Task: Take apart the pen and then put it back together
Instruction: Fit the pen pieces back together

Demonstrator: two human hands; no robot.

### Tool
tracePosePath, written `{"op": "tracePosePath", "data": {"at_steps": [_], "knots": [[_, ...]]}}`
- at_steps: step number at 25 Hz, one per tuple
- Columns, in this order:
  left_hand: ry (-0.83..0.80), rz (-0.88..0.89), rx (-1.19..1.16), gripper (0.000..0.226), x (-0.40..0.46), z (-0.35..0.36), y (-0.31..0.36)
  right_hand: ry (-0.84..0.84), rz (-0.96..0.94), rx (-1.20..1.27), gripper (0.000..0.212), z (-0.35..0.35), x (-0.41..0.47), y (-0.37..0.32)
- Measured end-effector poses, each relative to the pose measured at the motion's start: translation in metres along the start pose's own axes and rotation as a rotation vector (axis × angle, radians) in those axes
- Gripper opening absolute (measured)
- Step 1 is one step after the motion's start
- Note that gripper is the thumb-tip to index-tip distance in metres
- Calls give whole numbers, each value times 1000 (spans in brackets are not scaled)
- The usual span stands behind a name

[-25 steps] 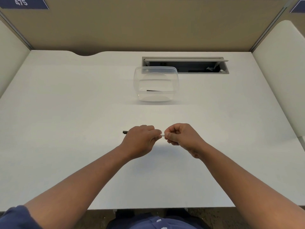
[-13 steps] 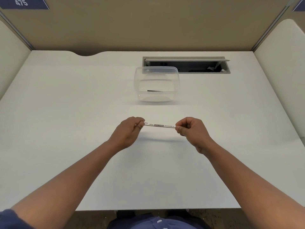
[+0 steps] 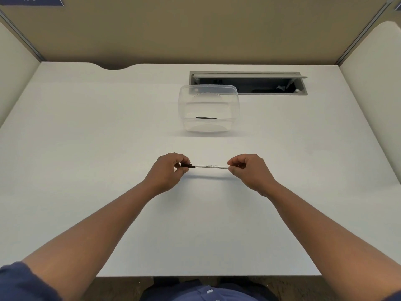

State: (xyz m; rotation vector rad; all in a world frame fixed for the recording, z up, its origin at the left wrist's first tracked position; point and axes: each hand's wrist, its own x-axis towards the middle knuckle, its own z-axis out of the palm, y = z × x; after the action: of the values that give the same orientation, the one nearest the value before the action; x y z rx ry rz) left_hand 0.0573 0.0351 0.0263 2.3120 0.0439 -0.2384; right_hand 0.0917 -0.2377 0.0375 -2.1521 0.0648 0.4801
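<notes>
Since a second ago your hands have spread apart along the pen point(image 3: 211, 166), so the white barrel that was buried between your fists is now exposed, and a short black piece point(image 3: 188, 165) shows at your left hand's fingertips where half a second ago only white showed. The pen lies level between the two hands, held just above the desk point(image 3: 86, 148) and casting a shadow on it. It looks as if you are working the black end piece free, or seating it; which one cannot be told from here. Either way, keep the pull or push straight along the barrel's line, do not bend it, and pinch the black piece close to the joint so it cannot spring out of your fingers. Your left hand point(image 3: 167, 172) is curled nearly closed, thumb and forefinger pinching the black piece at the barrel's near end. Your right hand point(image 3: 249, 170) is likewise closed into a loose fist, fingertips clamped on the barrel's far end. Beyond your hands, well apart, a clear tub point(image 3: 184, 101) holds a thin dark part point(image 3: 206, 117).
</notes>
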Motion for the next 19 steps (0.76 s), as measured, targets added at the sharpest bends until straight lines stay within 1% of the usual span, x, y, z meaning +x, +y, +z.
{"op": "tracePosePath", "data": {"at_steps": [4, 7, 12, 16, 19], "knots": [[-17, 3, 28, 19, 9, 4, -6, -4, -79, -181, 18, 7, 11, 2], [-43, -22, 67, 17, 19, 6, -9, -1, -131, -280, 21, 13, 21, 6], [-73, -80, 117, 16, 32, 12, -13, 7, -140, -329, 21, 24, 36, 14], [-75, -119, 92, 15, 38, 15, -14, 5, -101, -330, 20, 27, 44, 19], [-55, -132, 59, 16, 39, 17, -17, 16, -107, -334, 19, 29, 47, 24]]}}
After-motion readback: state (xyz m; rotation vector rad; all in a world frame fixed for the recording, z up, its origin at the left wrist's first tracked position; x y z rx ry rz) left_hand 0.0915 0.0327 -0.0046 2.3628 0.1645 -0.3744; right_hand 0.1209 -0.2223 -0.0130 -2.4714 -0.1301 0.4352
